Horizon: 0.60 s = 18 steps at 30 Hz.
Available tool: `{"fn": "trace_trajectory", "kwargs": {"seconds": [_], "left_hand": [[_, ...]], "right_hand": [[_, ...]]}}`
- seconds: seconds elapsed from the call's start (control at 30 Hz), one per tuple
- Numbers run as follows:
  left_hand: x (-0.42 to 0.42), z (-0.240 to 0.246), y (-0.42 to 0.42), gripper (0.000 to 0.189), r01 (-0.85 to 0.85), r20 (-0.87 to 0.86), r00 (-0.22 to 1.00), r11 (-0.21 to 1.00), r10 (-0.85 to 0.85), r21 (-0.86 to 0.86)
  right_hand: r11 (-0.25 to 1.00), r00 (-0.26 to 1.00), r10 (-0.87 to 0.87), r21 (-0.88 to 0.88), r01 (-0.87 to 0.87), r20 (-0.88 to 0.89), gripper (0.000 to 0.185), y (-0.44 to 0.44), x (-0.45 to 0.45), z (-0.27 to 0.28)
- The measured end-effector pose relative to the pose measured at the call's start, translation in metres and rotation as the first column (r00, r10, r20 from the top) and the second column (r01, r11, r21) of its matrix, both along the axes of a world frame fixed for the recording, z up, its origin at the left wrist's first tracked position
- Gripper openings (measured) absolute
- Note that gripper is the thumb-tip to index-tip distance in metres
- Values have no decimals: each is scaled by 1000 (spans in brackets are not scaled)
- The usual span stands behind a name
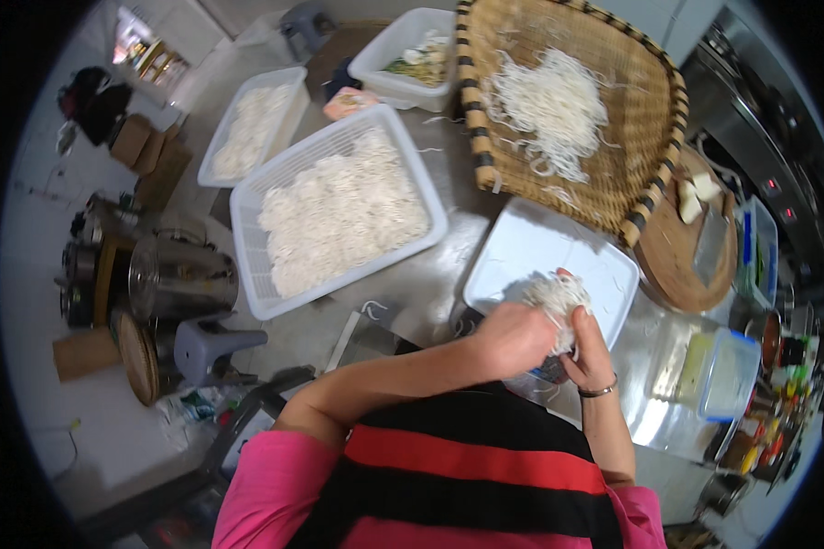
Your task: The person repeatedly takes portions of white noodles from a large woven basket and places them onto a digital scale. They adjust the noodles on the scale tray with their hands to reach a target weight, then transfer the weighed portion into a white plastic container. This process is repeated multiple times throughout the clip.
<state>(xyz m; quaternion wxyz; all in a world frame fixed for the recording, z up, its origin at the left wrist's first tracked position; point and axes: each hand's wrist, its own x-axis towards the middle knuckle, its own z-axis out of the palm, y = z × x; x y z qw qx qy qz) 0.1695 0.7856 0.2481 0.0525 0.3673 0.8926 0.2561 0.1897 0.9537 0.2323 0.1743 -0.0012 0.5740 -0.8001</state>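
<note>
Both hands hold one bundle of white noodles [556, 298] above the near part of a white plastic tray [553, 254]. My left hand [515, 341] presses against the bundle from the left, its fingers curled in. On the other side, my right hand [588, 350] cups the noodles with the thumb raised; a bracelet is on that wrist. Beyond the tray, a woven bamboo basket [632, 151] with a dark-banded rim holds a loose heap of white noodles [553, 110]. A white plastic basket [340, 295] filled with noodle portions [343, 209] stands to the left.
A second noodle container [285, 134] and a tub [402, 41] with food stand farther back. At right, a round wooden board [659, 257] bears a cleaver [711, 243] and pale pieces. A lidded plastic box [728, 374] sits nearer. A grey stool [209, 346] and steel pot [185, 274] are left.
</note>
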Motion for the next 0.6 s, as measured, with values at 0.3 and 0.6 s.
{"fn": "trace_trajectory", "kwargs": {"seconds": [0.3,0.6], "left_hand": [[0,44,-70,23,-43,414,898,910,-146,413],[21,21,-309,25,-554,480,811,705,335,442]], "right_hand": [[970,944,-135,-153,188,302,41,-13,-29,-8],[991,980,53,-128,-29,190,50,-119,-63,40]]}}
